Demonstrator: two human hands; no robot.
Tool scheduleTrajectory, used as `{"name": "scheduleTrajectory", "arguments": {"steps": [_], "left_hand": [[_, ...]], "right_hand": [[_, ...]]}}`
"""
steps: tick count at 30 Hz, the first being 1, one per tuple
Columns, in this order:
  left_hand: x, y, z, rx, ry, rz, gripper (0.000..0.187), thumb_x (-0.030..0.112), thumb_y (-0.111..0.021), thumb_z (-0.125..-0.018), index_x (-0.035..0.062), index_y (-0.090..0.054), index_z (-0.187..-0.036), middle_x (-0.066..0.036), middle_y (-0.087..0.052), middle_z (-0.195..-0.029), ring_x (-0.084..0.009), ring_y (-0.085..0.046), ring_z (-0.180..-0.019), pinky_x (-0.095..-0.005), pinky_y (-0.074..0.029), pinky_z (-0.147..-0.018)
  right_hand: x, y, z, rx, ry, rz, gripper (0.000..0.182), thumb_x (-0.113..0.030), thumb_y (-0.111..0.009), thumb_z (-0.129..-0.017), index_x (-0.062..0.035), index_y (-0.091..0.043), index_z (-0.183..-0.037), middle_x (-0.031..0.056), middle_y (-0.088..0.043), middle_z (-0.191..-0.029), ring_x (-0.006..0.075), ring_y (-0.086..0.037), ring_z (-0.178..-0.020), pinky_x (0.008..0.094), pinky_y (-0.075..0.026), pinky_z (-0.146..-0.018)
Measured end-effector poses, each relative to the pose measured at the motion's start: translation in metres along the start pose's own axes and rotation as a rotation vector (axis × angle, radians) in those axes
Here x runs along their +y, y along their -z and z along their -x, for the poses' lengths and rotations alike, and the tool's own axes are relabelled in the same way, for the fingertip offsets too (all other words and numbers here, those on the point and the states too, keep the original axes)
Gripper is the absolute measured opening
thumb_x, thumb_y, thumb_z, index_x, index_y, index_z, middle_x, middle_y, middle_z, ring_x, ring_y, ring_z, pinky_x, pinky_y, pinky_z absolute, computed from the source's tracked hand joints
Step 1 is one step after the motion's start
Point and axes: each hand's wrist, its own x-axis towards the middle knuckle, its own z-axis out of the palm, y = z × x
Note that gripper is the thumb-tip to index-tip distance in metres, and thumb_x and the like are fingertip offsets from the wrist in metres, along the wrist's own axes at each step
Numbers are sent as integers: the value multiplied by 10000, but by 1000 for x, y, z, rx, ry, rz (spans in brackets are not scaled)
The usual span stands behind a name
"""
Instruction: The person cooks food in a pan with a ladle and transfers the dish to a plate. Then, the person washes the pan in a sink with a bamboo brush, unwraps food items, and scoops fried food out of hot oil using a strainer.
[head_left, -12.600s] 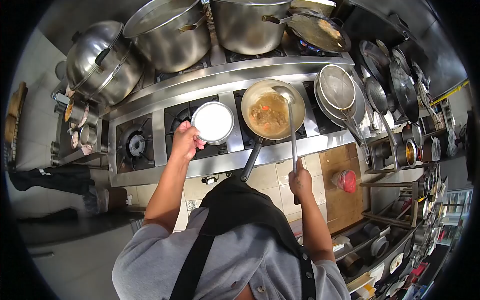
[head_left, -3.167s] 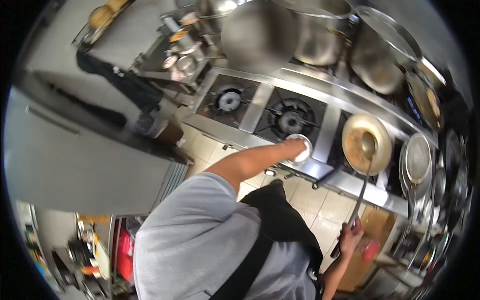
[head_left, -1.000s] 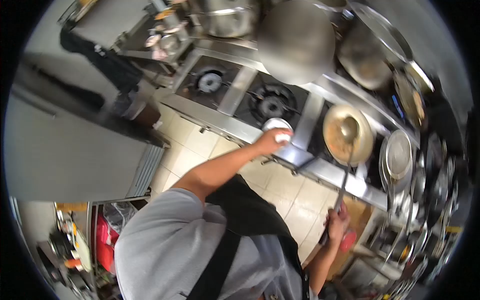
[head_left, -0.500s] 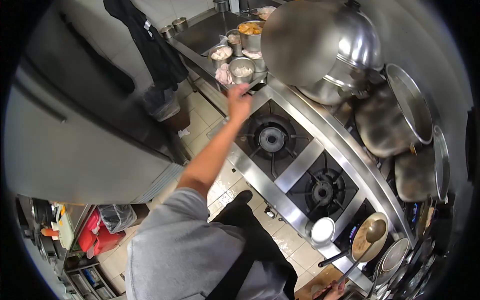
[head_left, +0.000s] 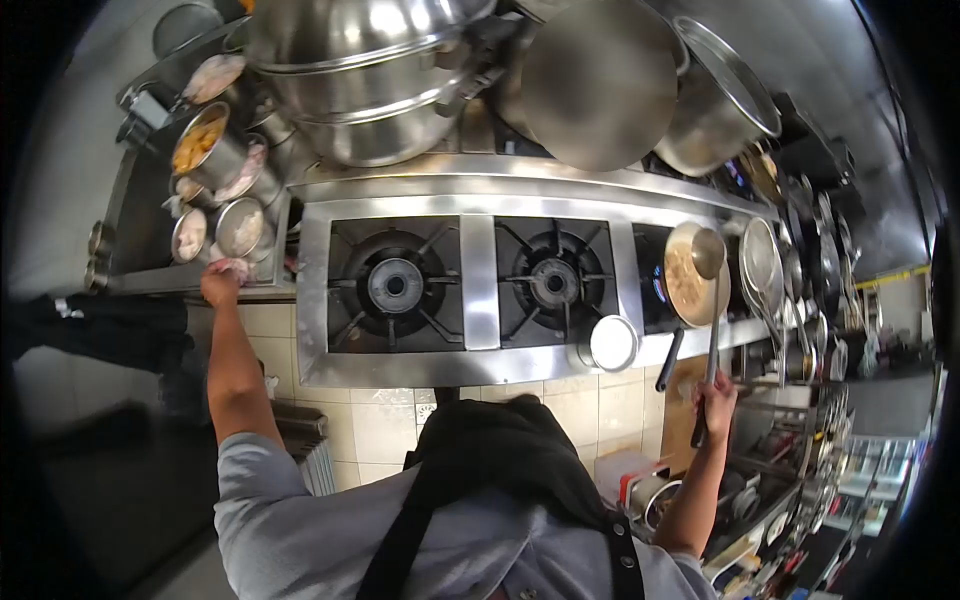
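Observation:
My left hand [head_left: 220,285] is at the front edge of the steel counter on the left, its fingers closed on a pale pink piece of raw meat [head_left: 236,266]. Just behind stand steel containers, one with chopped pale food [head_left: 240,228] and another with orange pieces [head_left: 200,138]. My right hand [head_left: 715,400] grips the long handle of a ladle [head_left: 708,254]. The ladle's bowl hangs over a frying pan [head_left: 688,285] on the right burner, which has a brownish layer inside. Blue flame shows at the pan's left side.
Two unlit burners [head_left: 396,285] lie between my hands. A white round container [head_left: 613,344] sits on the stove's front edge. Large steel pots [head_left: 380,130] line the back. Strainers [head_left: 760,260] lie right of the pan. A dark pan handle [head_left: 670,360] sticks out over the front edge.
The view has swung toward the right, bringing the right arm into sight. My left hand has reached the pink meat by the containers. The right hand still holds the ladle over the pan.

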Motion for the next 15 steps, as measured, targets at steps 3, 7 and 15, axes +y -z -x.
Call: {"name": "scheduleTrajectory", "arguments": {"steps": [3, 7, 15], "left_hand": [[-14, -2, -2, 32, -48, -73, 339, -65, -599, -706, 40, -644, -1025, -121, -668, -970, -231, -632, -896, -330, -502, -802], [25, 10, 47, 55, -302, 150, 554, -10, -600, -739, 27, -488, -1280, -170, -548, -1211, -269, -523, -1132, -345, -419, -953], [121, -26, 223, 48, -308, 195, 385, 174, -709, -791, 43, -574, -1127, -96, -577, -1090, -192, -542, -958, -298, -437, -837]], "right_hand": [[-6, -3, -1, 74, -1, 85, 231, -53, -521, -775, 30, -587, -980, 15, -482, -525, 92, -446, -386, 237, -367, -347], [-7, -4, -2, 125, -39, 8, 195, -30, -550, -758, 7, -569, -949, 1, -465, -544, 86, -429, -392, 247, -365, -341], [63, 30, -50, 154, -67, 5, 171, -30, -550, -744, 37, -587, -897, 45, -502, -543, 122, -465, -382, 267, -384, -344]]}}
